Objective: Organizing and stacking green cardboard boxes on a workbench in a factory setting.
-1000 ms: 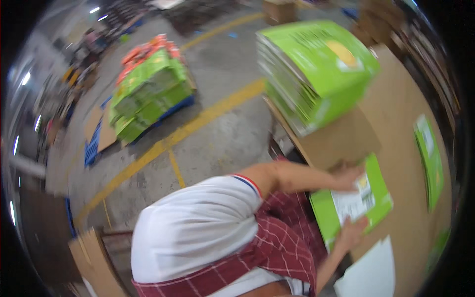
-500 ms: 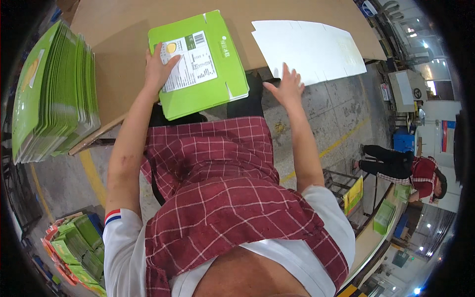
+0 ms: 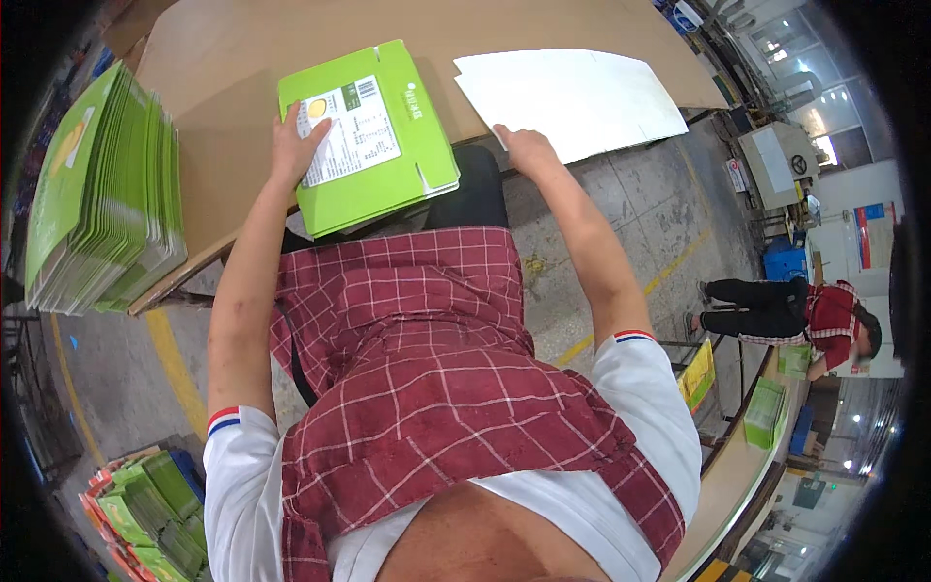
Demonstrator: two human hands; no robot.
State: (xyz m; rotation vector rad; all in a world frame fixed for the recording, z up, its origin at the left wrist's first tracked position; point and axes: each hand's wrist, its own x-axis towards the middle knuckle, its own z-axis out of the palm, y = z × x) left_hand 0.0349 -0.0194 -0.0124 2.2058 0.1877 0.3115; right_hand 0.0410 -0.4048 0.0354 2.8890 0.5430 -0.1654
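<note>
Flat green cartons [image 3: 427, 145] with a white label panel lie in a small pile at the table's near edge. My left hand [image 3: 294, 145] rests on the left part of the top one, thumb and fingers spread flat. To the right lies a white cardboard sheet [image 3: 582, 102], blank side up, jutting past the table edge. My right hand [image 3: 529, 150] is at its near left edge, fingers curled in and closed on that edge; part of the fingers is hidden.
A tall stack of green folded cartons [image 3: 107, 194] leans at the left of the brown table [image 3: 242, 44]. More green cartons [image 3: 155, 504] fill a container at the lower left. Far right, another person [image 3: 824, 325] stands by a bench with green cartons [image 3: 764, 412].
My right hand has moved left and closed at the white sheet's edge; before, its fingers were spread. My left hand stays on the green cartons. The whole view has shifted slightly.
</note>
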